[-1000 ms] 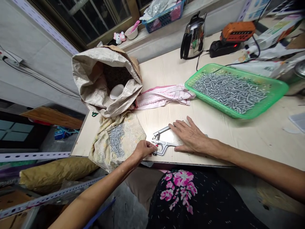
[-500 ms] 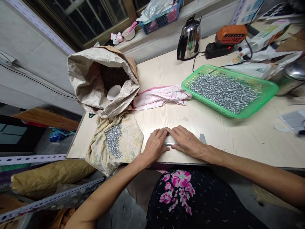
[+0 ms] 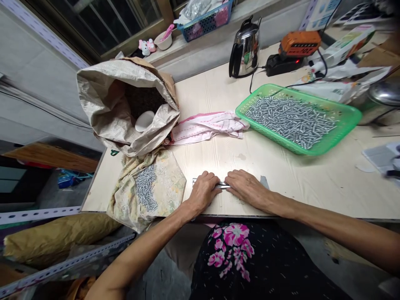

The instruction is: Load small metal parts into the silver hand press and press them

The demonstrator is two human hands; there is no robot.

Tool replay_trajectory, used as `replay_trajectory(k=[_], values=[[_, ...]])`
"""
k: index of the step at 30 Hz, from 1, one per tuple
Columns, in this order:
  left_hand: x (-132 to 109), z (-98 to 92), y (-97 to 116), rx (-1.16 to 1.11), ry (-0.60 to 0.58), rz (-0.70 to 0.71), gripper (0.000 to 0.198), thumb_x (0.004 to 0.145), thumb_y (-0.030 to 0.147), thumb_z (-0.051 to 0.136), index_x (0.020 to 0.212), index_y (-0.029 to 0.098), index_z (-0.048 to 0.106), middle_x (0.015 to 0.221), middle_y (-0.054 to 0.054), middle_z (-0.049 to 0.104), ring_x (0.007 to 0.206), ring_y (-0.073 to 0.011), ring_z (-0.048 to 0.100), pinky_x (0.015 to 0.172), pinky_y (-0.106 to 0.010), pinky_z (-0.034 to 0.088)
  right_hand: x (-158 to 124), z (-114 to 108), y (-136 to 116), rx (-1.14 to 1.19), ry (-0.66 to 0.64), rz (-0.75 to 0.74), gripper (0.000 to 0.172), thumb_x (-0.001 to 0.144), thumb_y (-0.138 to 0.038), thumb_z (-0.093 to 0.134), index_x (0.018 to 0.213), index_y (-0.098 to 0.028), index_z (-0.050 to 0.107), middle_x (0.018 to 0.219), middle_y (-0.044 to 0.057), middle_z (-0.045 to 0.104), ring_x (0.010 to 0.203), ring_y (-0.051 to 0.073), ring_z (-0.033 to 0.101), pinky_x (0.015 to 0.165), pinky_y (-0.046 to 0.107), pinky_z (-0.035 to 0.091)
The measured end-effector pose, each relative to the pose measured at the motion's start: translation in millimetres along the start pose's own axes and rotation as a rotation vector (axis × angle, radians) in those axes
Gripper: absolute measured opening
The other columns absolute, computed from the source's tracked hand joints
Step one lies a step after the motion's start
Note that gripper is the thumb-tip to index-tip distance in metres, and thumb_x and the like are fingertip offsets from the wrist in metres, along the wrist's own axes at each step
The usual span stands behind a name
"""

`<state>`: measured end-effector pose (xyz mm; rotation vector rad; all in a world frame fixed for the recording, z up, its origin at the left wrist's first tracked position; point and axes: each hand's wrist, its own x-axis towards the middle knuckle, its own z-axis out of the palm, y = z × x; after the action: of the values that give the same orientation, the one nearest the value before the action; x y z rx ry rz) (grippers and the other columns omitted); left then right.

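Head view: left hand (image 3: 203,192) curled over, right hand (image 3: 246,189) flat on metal tool (image 3: 222,186) lying lengthwise left-right

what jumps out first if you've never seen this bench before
The green basket heaped with small metal parts at the right rear of the table is the loudest thing. At the near edge, the left hand and right hand lie side by side over a metal hand tool, mostly hidden beneath them. To the left, a big open paper sack stands behind a floral cloth holding a smaller pile of such parts.
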<state>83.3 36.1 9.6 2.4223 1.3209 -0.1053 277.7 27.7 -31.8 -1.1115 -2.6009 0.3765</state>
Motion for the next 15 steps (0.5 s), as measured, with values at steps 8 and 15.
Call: replay_trajectory(k=[8,15], values=[[-17,17.1,11,0.029,0.186,-0.014,0.033,0.092,0.025,0.058,0.123,0.015,0.054,0.127,-0.014,0.059,0.121,-0.0293,0.053,0.097,-0.045,0.047,0,-14,8,0.026,-0.02,0.042,0.041,0.085,-0.037,0.065,0.119,-0.015,0.054,0.112,0.013,0.06,0.101,0.028,0.051,0.081,0.038,0.041],[-53,63.2,46,0.003,0.251,0.166,0.055,0.096,0.04,0.048,0.145,0.019,0.034,0.151,-0.015,0.042,0.147,-0.0321,0.023,0.114,-0.056,0.033,18,-20,45,-0.059,0.014,0.045,0.03,0.097,-0.035,0.043,0.113,-0.02,0.063,0.107,0.011,0.063,0.102,0.027,0.049,0.084,0.041,0.035]])
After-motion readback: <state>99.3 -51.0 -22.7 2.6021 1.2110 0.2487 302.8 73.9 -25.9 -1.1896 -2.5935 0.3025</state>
